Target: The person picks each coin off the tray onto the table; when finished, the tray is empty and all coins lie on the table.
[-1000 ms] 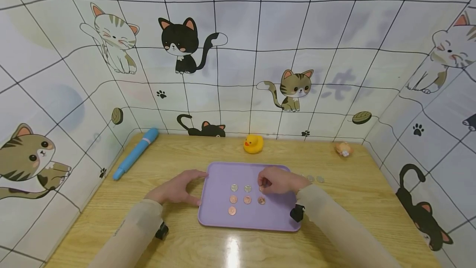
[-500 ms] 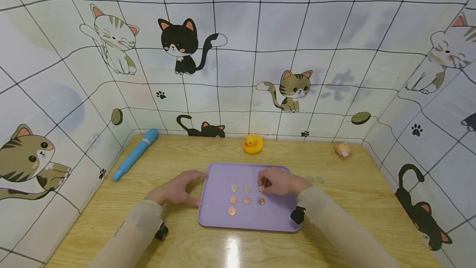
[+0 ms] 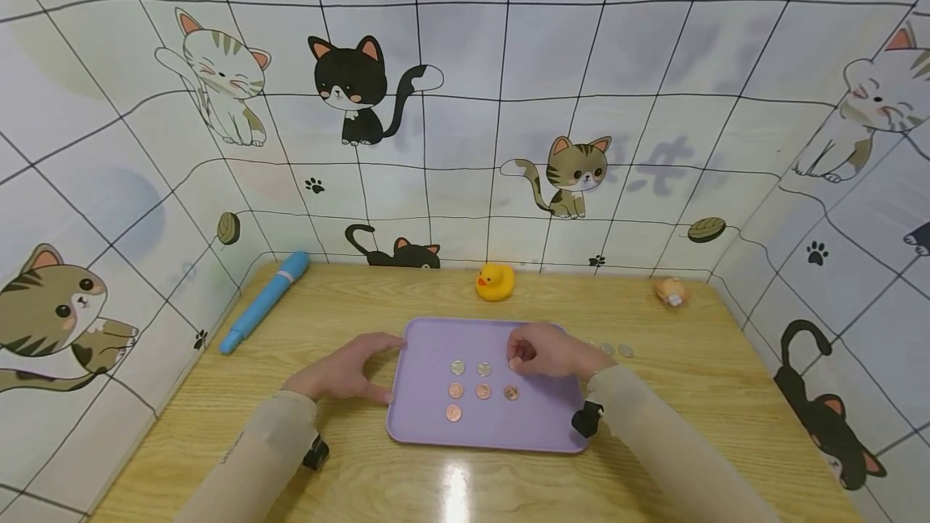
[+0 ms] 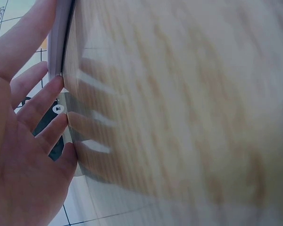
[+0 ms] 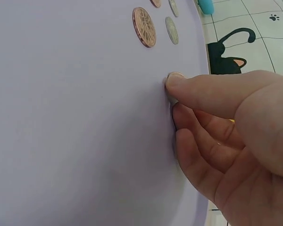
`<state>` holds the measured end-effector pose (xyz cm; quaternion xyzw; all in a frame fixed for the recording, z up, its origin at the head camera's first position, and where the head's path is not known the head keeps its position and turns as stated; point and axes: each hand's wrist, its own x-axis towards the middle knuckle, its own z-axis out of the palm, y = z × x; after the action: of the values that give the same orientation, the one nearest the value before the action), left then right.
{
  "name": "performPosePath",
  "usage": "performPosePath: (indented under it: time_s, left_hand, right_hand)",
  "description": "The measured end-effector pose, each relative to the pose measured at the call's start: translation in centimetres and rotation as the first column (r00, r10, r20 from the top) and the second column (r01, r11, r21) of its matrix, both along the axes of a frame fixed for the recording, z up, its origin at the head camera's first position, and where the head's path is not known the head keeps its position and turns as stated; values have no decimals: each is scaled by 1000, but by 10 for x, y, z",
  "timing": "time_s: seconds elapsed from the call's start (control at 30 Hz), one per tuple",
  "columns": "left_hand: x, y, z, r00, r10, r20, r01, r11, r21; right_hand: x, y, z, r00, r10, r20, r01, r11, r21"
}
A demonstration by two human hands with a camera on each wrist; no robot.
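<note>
beige sleeves point(image 3: 250, 454), black wrist cameras point(image 3: 587, 419), plain cuffs point(image 3: 603, 382)

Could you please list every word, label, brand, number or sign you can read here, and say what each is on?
There is no text that I can read.
Copper coins and silver coins on the purple tray: markings too small or blurred.
Left sleeve: faint marks, possibly lettering, illegible.
Wall: printed pictures, including cats and paw prints, no readable words.
</note>
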<state>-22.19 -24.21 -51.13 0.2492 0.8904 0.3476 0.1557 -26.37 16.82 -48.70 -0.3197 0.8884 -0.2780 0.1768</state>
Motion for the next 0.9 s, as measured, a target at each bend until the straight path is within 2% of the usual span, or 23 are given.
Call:
performPosePath:
  time_s: [0.3, 0.57, 0.9]
  left_hand:
    - [0, 1, 2, 1000, -3, -7, 3, 1000, -6]
    - [0, 0, -1, 1000, 4, -3, -4, 1000, -7]
    - [-2, -2, -4, 1000, 3, -2, -3, 1000, -7]
  right_hand:
    - [-1, 6, -3, 1000, 6, -17, -7, 999, -43]
    - [2, 9, 1, 1000, 6, 5, -6, 997, -76]
    - [4, 16, 2, 999, -47, -6, 46, 996, -74]
